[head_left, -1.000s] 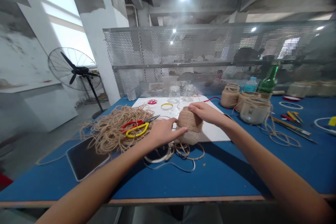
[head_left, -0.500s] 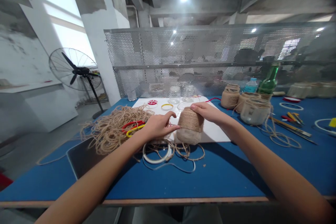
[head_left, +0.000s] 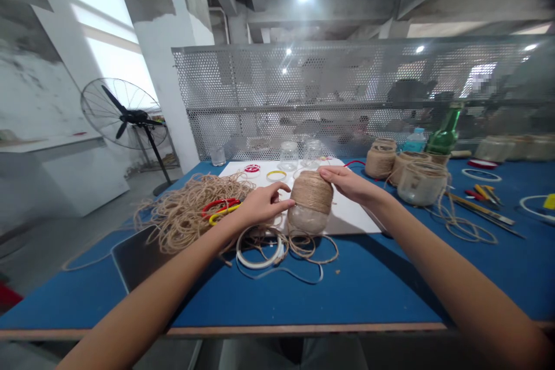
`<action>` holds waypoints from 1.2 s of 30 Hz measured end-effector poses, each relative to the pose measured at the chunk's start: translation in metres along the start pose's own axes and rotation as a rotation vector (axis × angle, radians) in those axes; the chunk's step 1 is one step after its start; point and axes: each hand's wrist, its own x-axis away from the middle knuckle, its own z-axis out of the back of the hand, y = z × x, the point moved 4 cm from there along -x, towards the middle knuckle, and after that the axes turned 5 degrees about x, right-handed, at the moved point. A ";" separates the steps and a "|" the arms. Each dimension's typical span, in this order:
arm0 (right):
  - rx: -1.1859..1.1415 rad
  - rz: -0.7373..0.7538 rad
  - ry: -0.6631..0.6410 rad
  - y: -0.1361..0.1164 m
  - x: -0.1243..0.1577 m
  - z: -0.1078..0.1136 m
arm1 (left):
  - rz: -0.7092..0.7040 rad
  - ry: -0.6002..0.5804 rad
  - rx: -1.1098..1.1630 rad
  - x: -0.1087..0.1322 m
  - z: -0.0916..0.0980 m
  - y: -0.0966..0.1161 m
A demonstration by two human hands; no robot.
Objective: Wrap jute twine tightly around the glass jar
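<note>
Head view: right hand (head_left: 347, 185) grips twine-wrapped jar (head_left: 311, 196), left hand (head_left: 263, 204) open against it, red disc (head_left: 252, 168) illegibly marked.

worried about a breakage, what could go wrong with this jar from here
The right hand grips the wrapped jar only near its top edge, so it might slip.

Loose twine loops lie just below it and could snag.

The scissors, lying on the twine pile beside the left hand, might get knocked.
</note>
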 end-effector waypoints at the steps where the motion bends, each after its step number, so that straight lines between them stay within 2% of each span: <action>1: 0.014 0.007 -0.014 0.000 0.000 -0.001 | 0.005 -0.015 0.009 0.000 -0.001 0.000; 9: 0.147 0.022 -0.090 0.002 0.001 0.000 | 0.027 -0.181 0.071 0.001 -0.015 -0.003; 15: 0.156 0.014 -0.157 0.000 0.003 0.002 | -0.006 -0.183 0.053 0.000 -0.017 -0.003; 22: 0.284 0.052 -0.216 -0.011 0.003 0.006 | 0.036 -0.163 0.050 0.000 -0.019 0.000; 24: 0.350 0.049 -0.190 -0.014 0.003 0.006 | 0.031 -0.151 0.041 0.002 -0.019 0.003; 29: 0.605 -0.029 -0.003 -0.025 0.003 0.005 | 0.045 -0.135 0.024 0.003 -0.019 0.005; 32: 0.726 -0.054 0.072 -0.032 0.003 -0.002 | 0.041 -0.126 0.010 0.003 -0.019 0.006; 36: 0.778 -0.044 0.115 -0.039 0.002 -0.014 | 0.043 -0.114 -0.041 0.004 -0.018 0.011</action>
